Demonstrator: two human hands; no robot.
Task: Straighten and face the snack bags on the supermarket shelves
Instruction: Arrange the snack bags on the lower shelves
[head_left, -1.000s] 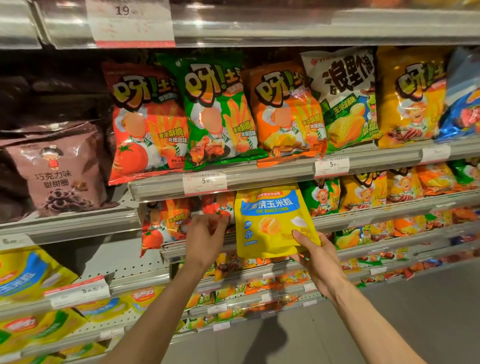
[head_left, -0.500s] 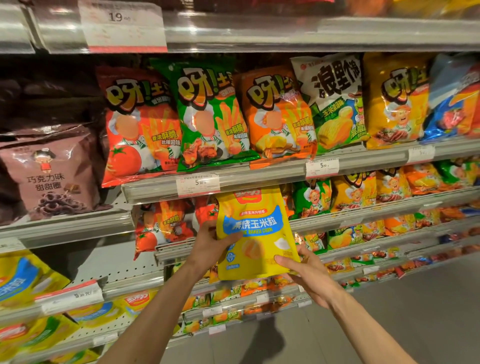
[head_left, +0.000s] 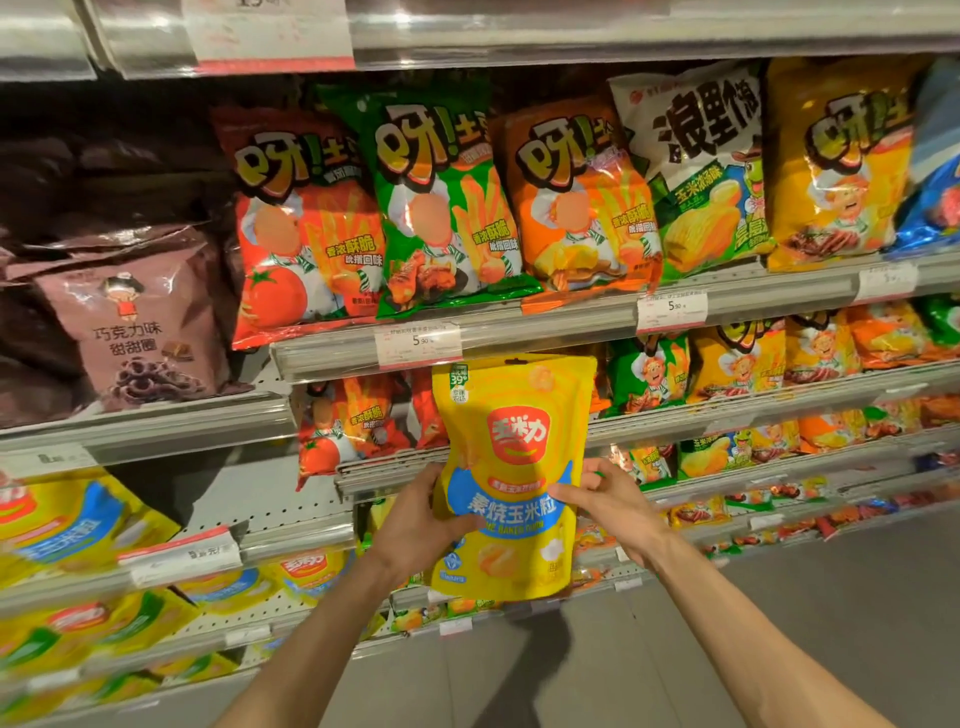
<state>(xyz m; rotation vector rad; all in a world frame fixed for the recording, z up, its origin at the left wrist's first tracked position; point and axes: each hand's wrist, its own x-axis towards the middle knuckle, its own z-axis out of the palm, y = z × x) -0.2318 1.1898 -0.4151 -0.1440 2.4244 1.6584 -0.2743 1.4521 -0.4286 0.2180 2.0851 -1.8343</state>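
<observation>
**A:** The yellow corn bag (head_left: 511, 478) is the thing to watch. Where does it sit right now?

**B:** Off the shelf, in the air, in front of the second shelf rail (head_left: 727, 421). Its top edge comes just under the price tag (head_left: 418, 344) on the rail above, and its bottom hangs well below that tag, past the next rail down.

**A:** And the grip?

**B:** Two of them, both about mid-height on the bag. The left hand (head_left: 421, 525) wraps the bag's left edge, thumb across the printed front and fingers behind, so it pinches the pouch. The right hand (head_left: 608, 501) pinches the right edge the same way, its thumb on the blue band. Neither hand is spread flat.

**A:** How does the bag lie relative to them?

**B:** Its long axis runs up and down, nearly upright, the top tipped a little to the right. The hands sit on opposite sides of it, level with each other, so the bag extends above and below the grips by similar amounts. The printed face points at the camera.

**A:** Which hand is nearer to where it belongs?

**B:** My guess is the left. More yellow bags (head_left: 67, 519) with the same blue band sit low and far left of the price tag, while the shelf directly behind the held bag carries red bags (head_left: 353, 426) of another brand. If that is its home, the bag travels left and down, led by the left hand.
</observation>
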